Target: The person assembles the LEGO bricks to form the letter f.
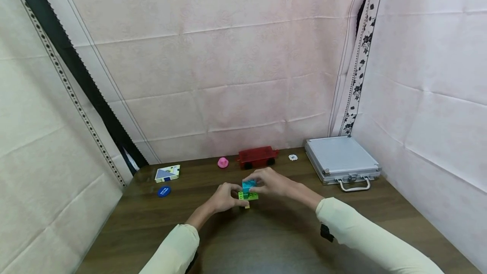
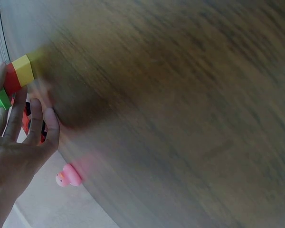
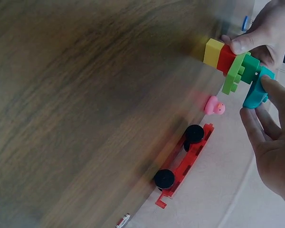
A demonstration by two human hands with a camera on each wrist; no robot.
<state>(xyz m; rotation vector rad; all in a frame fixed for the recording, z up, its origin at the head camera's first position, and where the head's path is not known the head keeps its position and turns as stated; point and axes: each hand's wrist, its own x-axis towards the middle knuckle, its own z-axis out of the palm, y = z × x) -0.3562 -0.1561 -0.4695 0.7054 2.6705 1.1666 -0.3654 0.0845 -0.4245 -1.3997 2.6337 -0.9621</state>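
Observation:
Both hands meet at a small tower of toy building bricks in the middle of the table. From the bottom it has a yellow brick [image 3: 213, 53], a red brick [image 3: 226, 59], a wide light-green brick [image 3: 233, 73], a dark-green brick [image 3: 248, 68] and a blue-teal brick [image 3: 254, 94] on top. My left hand [image 1: 223, 198] pinches the lower part, its thumb by the red and light-green bricks in the right wrist view. With thumb and fingers, my right hand [image 1: 272, 182] grips the blue-teal brick, which sits slightly askew over the dark-green one.
Behind the hands stand a red wheeled toy wagon [image 1: 255, 157], a pink rubber duck [image 1: 222, 163] and a small white piece [image 1: 293, 157]. Flat cards [image 1: 167, 173] and a blue disc [image 1: 164, 191] lie left. At right is a silver case [image 1: 342, 157]. Cloth walls [image 1: 228, 62] enclose the table.

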